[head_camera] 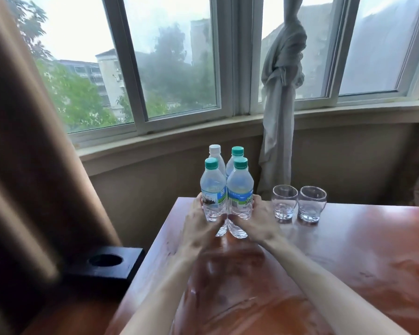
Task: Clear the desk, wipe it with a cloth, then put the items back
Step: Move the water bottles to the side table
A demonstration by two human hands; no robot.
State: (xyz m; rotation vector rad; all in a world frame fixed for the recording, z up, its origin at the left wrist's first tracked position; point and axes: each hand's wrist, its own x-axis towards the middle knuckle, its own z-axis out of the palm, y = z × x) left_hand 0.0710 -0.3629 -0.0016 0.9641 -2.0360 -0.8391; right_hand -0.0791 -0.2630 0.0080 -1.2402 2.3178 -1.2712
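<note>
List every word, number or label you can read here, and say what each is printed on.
No text can be read for certain.
Front left bottle: label shows a picture and blurred print, unreadable.
Front right bottle: label shows a barcode and blurred characters, unreadable.
Two rear bottles: labels hidden.
Glasses, desk: no print visible.

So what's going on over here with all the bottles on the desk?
A person is clasping a cluster of four water bottles between both hands at the far edge of the wooden desk. The left hand wraps the left side and the right hand the right side, thumbs meeting in front. Three bottles have green caps, one white. Two empty glasses stand just to the right, untouched.
</note>
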